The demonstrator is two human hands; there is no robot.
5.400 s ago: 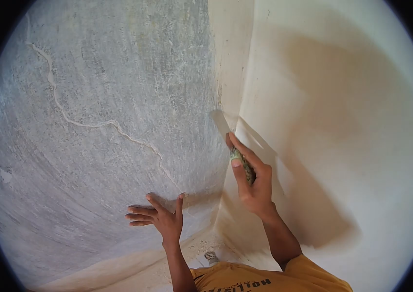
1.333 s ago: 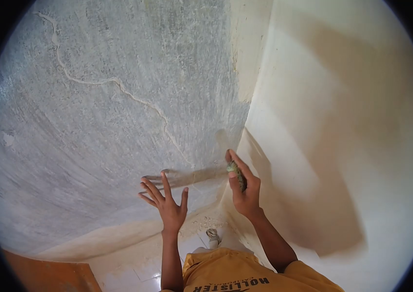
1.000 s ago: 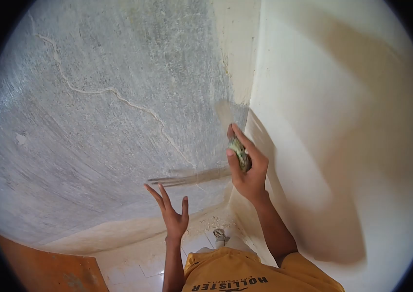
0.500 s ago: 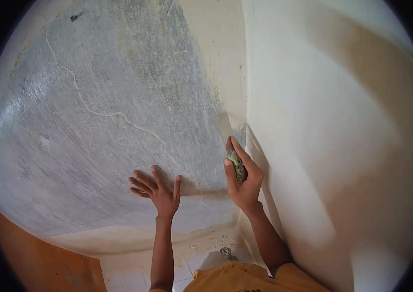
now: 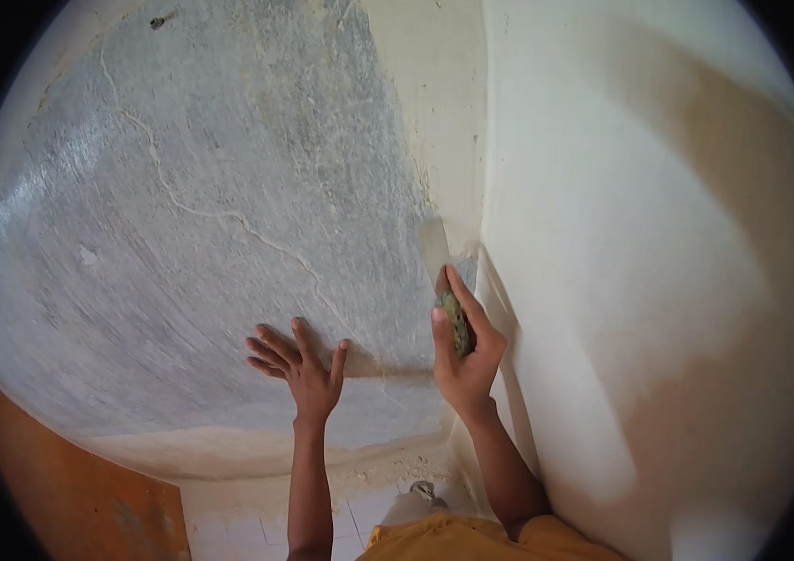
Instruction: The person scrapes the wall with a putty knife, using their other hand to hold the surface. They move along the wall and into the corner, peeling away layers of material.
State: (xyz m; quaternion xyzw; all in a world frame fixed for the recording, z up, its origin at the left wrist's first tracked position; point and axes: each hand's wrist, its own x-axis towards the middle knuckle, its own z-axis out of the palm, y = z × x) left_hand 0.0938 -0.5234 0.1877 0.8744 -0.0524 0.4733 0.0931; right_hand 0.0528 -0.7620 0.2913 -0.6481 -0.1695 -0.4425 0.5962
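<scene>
My right hand (image 5: 472,351) is wrapped around the handle of a paint scraper (image 5: 435,245), whose flat blade points up the wall. The blade lies at the border between the bare grey wall (image 5: 257,178) and a strip of cream paint (image 5: 453,122) beside the corner. My left hand (image 5: 311,369) rests on the lower part of the grey wall with its fingers spread, holding nothing. A light crack line (image 5: 229,216) runs down the grey surface towards that hand.
A white side wall (image 5: 565,234) meets the scraped wall at the corner on the right. Flakes of debris (image 5: 406,465) lie along the wall's foot on the tiled floor (image 5: 229,528). An orange surface (image 5: 70,458) stands at the lower left.
The camera view has shifted slightly, and the wall features sit a little further right. The scraper remains in my right hand near the paint edge; my left hand stays on the wall.
</scene>
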